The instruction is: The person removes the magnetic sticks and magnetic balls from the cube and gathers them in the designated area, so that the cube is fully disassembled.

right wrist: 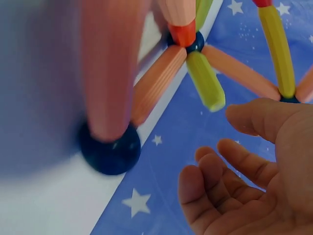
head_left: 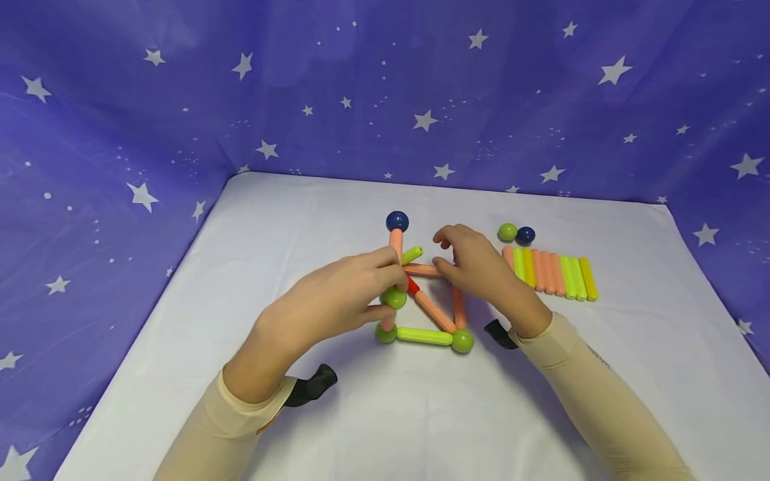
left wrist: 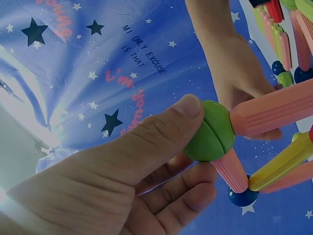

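In the head view, a frame of coloured rods and balls stands mid-table. My left hand (head_left: pixel 337 294) pinches a green ball (left wrist: pixel 212 129) of it between thumb and fingers, with salmon rods (left wrist: pixel 274 111) joined to that ball. My right hand (head_left: pixel 481 260) hovers at the frame's right side, fingers loosely bent and nothing between them. Close to its thumb in the right wrist view, a lime rod (right wrist: pixel 206 82) sticks out with a free end. A dark blue ball (head_left: pixel 398 221) sits at the frame's far end; another green ball (head_left: pixel 462 341) marks the near right corner. My hands partly hide the frame.
Right of the frame lies a row of salmon, lime and yellow rods (head_left: pixel 550 274). Behind the row are a loose green ball (head_left: pixel 508 232) and a loose dark blue ball (head_left: pixel 526 235). A star-patterned blue cloth (head_left: pixel 385 93) rises behind the white table (head_left: pixel 409 414).
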Demonstrator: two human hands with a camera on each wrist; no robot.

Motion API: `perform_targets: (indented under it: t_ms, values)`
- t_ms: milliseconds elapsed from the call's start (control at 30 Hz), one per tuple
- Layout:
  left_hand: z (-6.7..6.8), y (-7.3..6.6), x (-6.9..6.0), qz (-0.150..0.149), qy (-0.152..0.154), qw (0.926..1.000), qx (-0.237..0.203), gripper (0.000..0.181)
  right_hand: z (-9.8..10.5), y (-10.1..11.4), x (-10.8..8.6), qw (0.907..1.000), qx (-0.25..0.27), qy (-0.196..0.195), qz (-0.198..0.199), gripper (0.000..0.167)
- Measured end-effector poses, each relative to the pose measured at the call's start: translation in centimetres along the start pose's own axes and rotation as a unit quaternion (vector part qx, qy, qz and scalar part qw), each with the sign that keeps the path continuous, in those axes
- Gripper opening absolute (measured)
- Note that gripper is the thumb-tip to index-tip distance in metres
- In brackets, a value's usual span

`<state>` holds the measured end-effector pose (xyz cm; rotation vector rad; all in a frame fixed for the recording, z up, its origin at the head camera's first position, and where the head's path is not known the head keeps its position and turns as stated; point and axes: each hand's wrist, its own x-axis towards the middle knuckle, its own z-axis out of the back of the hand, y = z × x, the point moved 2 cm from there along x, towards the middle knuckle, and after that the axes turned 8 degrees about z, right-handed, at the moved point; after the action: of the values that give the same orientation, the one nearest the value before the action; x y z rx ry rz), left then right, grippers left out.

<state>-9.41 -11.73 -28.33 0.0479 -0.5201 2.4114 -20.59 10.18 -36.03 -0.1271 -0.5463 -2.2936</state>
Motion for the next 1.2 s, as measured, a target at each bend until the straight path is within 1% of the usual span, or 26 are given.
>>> perform_targets:
  t_ms: [100,200,333,467,567,667,800,867,933,1067,1200]
  values:
    - [0.0,-0.2,0.2,-0.006,0.002,1.0,-0.005,0.026,-0.5,0.3,0.9,0.9998,0.002,0.022,0.002,0.035]
    - [-0.1,-0.4,0.4,-0.009,0.004,0.9999,-0.006,0.027,-1.1,0.5,1.5,0.9991,0.006,0.041,0.012,0.035]
    - [-0.1,-0.5,0.6,-0.012,0.006,0.9999,-0.005,0.027,-1.5,1.0,2.0,0.9982,0.011,0.048,0.036,0.026]
    - [-0.1,-0.6,0.6,-0.012,0.008,0.9999,-0.004,0.026,-1.4,1.2,2.1,0.997,0.018,0.06,0.045,0.016]
    - [0.0,-0.6,0.6,-0.011,0.008,0.9999,-0.002,0.026,-1.3,1.3,2.3,0.9954,0.026,0.077,0.051,0.014]
    - [0.0,-0.6,0.5,-0.01,0.009,0.9999,-0.002,0.026,-1.1,1.1,2.4,0.9933,0.049,0.092,0.049,0.013]
    - [0.0,-0.5,0.4,-0.01,0.008,0.9999,-0.008,0.026,-0.9,0.8,2.3,0.9897,0.09,0.107,0.029,0.011]
    - [0.0,-0.5,0.4,-0.011,0.007,0.9999,-0.009,0.026,-0.7,0.6,1.9,0.9887,0.103,0.108,0.011,0.01]
    - [-0.1,-0.4,0.4,-0.01,0.005,0.9999,-0.009,0.026,-0.2,0.4,1.3,0.989,0.108,0.1,-0.011,0.01]
    - [-0.1,-0.3,0.3,-0.002,0.006,0.9999,-0.008,0.025,0.9,-0.5,-0.5,0.9913,0.101,0.066,-0.052,0.012]
    - [-0.1,-0.2,0.2,0.008,0.013,0.9998,-0.012,0.025,2.0,-1.6,-2.8,0.992,0.091,0.02,-0.085,0.013]
